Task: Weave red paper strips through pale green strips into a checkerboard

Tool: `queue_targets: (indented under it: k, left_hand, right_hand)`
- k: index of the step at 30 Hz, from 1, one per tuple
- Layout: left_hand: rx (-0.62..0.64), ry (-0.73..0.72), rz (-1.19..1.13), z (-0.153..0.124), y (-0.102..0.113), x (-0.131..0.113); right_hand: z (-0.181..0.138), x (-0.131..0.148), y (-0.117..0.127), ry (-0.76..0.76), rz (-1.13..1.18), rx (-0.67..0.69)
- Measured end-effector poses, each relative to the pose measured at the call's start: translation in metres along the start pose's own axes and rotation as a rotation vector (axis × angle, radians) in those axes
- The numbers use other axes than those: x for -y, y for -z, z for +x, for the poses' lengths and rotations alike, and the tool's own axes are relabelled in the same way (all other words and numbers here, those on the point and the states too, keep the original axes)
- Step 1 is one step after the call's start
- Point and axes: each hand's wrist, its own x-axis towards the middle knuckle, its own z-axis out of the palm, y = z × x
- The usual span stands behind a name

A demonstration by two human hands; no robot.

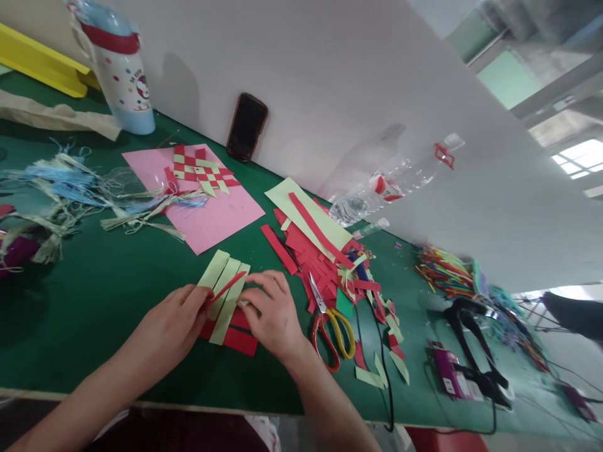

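My left hand (168, 326) pinches the end of a thin red paper strip (230, 284) that runs across several light green strips (225, 290) lying on the green table (108, 295). My right hand (273, 314) rests on the same stack, its fingers pressing the green strips and the red strips (238, 339) beneath them. Red-and-yellow scissors (330, 326) lie just right of my right hand.
A finished red and green woven piece (200, 169) lies on a pink sheet (207, 216). A pile of red and green paper (320, 248), a plastic bottle (391, 185), a phone (246, 127), a patterned cup (122, 69), raffia strands (85, 194), coloured sticks (443, 270) and black cables (475, 351) surround the work.
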Motion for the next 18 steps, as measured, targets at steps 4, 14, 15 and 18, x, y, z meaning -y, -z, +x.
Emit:
queue_targets:
  k: [4, 14, 15, 18]
  left_hand:
    - [0.048, -0.006, -0.010, 0.001, 0.002, -0.001]
    - [0.073, -0.069, -0.034, -0.001, 0.007, -0.006]
    - [0.064, -0.074, -0.031, -0.002, 0.007, -0.006]
    - [0.056, -0.087, -0.037, -0.003, 0.006, -0.005]
  right_hand:
    - [-0.017, 0.011, 0.010, 0.152, -0.055, 0.029]
    - [-0.031, 0.029, 0.025, 0.319, -0.163, 0.057]
    - [-0.031, 0.030, 0.025, 0.314, -0.164, 0.057]
    - [-0.029, 0.030, 0.024, 0.282, -0.147, 0.027]
